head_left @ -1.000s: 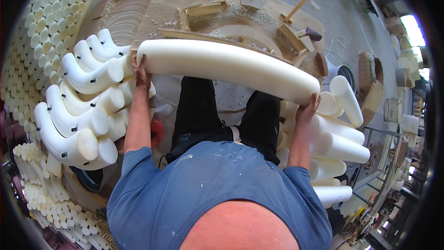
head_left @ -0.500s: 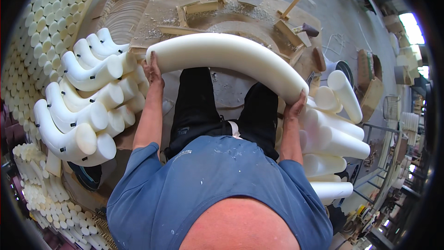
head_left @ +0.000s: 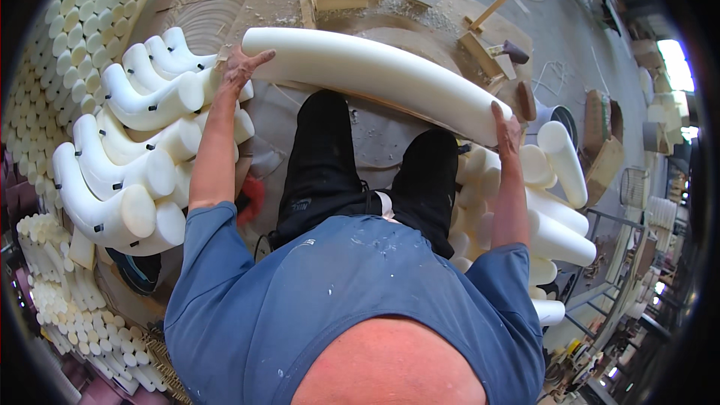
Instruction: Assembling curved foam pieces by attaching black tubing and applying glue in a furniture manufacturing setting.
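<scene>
A long, thick, curved white foam piece point(head_left: 375, 67) spans across in front of me, above my knees and over the near edge of the wooden board. My left hand point(head_left: 241, 67) grips its left end, thumb stretched over the near side and the other fingers mostly hidden behind. At the right end, my right hand point(head_left: 508, 133) is closed around the tip with the thumb on the inner side. Beyond the foam lies a wooden board point(head_left: 285, 0) with wooden blocks point(head_left: 341, 1) fixed in an arc and pale crumbs scattered about.
Bent white foam pieces point(head_left: 154, 97) with small black plugs are piled at my left. Straighter white foam pieces point(head_left: 559, 236) lie stacked at my right. Two wooden levers point(head_left: 491, 6) stick up from the board. Many foam rolls point(head_left: 82, 22) fill the far left.
Both hands have carried the foam piece away from me and slightly rightward, and it now looks less arched. My left thumb has spread onto its near side.
</scene>
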A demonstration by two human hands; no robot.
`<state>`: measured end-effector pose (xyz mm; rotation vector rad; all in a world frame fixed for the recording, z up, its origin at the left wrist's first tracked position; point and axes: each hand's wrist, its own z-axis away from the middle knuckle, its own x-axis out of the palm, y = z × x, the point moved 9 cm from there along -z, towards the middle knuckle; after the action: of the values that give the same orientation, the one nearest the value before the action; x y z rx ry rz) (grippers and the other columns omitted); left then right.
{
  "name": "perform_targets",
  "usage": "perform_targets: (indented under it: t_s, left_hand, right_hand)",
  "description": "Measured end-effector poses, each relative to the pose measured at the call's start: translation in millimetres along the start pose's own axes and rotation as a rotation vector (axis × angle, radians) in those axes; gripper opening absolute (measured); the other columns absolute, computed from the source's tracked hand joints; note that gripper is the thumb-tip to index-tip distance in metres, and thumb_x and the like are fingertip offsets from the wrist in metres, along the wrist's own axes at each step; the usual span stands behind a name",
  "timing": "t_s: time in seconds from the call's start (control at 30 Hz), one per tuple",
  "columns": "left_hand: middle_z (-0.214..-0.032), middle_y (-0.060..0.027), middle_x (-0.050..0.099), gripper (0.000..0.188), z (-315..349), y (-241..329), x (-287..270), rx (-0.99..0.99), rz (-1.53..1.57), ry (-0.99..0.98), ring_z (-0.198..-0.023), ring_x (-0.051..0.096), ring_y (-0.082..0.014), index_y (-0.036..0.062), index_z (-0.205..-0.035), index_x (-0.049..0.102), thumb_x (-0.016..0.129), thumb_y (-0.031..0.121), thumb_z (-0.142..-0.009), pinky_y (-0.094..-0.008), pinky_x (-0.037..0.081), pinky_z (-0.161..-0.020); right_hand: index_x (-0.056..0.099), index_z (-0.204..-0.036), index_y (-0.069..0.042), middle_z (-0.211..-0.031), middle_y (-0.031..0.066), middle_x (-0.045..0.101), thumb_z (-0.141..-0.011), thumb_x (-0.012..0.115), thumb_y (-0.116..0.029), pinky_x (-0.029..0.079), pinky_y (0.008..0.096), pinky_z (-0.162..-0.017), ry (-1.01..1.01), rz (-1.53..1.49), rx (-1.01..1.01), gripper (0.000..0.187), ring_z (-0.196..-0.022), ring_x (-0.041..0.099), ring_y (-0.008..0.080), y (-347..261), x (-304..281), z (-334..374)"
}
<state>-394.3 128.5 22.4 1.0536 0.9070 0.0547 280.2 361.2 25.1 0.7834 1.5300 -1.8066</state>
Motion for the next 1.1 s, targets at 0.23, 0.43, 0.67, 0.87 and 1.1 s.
perform_targets:
  t_s: [0.23,0.43,0.67,0.87,1.1]
  left_hand:
    - [-0.113,-0.0134,0.075,0.065,-22.6,34.0,27.9,0.127,-0.104,-0.184,-0.107,0.069,-0.0294,0.0069,-0.12,0.072,0.081,0.056,-0.079,-0.0398,0.05,-0.096]
    - [-0.113,-0.0146,0.075,0.062,-65.1,4.4,41.7,0.128,-0.149,-0.287,-0.104,0.069,-0.0281,0.0053,-0.121,0.071,0.077,0.055,-0.084,-0.0386,0.05,-0.094]
    - [-0.112,-0.0133,0.075,0.059,-55.1,20.6,52.4,0.216,-0.055,-0.304,-0.103,0.069,-0.0267,0.0054,-0.12,0.071,0.078,0.053,-0.085,-0.0376,0.05,-0.094]
    - [-0.112,-0.0126,0.075,0.058,-67.2,10.1,53.1,0.08,-0.113,-0.266,-0.105,0.068,-0.0257,0.0052,-0.122,0.07,0.08,0.048,-0.085,-0.0372,0.05,-0.096]
    - [-0.119,-0.0123,0.072,0.069,-60.6,-11.9,48.4,0.149,-0.041,-0.308,-0.109,0.067,-0.0258,0.0061,-0.133,0.063,0.083,0.049,-0.082,-0.0377,0.05,-0.098]
  right_hand:
    - [0.068,-0.121,0.011,-0.119,0.0345,0.068,-0.082,0.056,-0.084,0.049,0.0476,-0.101,-0.093,0.251,0.027,0.103,-0.117,0.065,0.0461,4.9,24.7,-22.3]
    - [0.071,-0.113,0.011,-0.109,0.0354,0.07,-0.084,0.059,-0.079,0.049,0.0462,-0.099,-0.196,0.294,0.083,0.096,-0.11,0.068,0.0441,-20.9,40.3,-42.2]
    - [0.071,-0.118,0.01,-0.12,0.0351,0.067,-0.081,0.057,-0.082,0.047,0.0471,-0.105,-0.193,0.319,0.094,0.1,-0.121,0.063,0.0456,-15.8,35.8,-25.7]
    - [0.07,-0.119,0.009,-0.122,0.0365,0.065,-0.083,0.056,-0.081,0.046,0.0486,-0.106,-0.12,0.381,0.123,0.098,-0.123,0.061,0.0466,-14.6,34.5,-44.5]
    - [0.066,-0.122,0.009,-0.117,0.0352,0.068,-0.085,0.056,-0.079,0.048,0.0499,-0.101,-0.046,0.301,0.021,0.096,-0.116,0.064,0.0471,-11.4,30.7,-14.9]
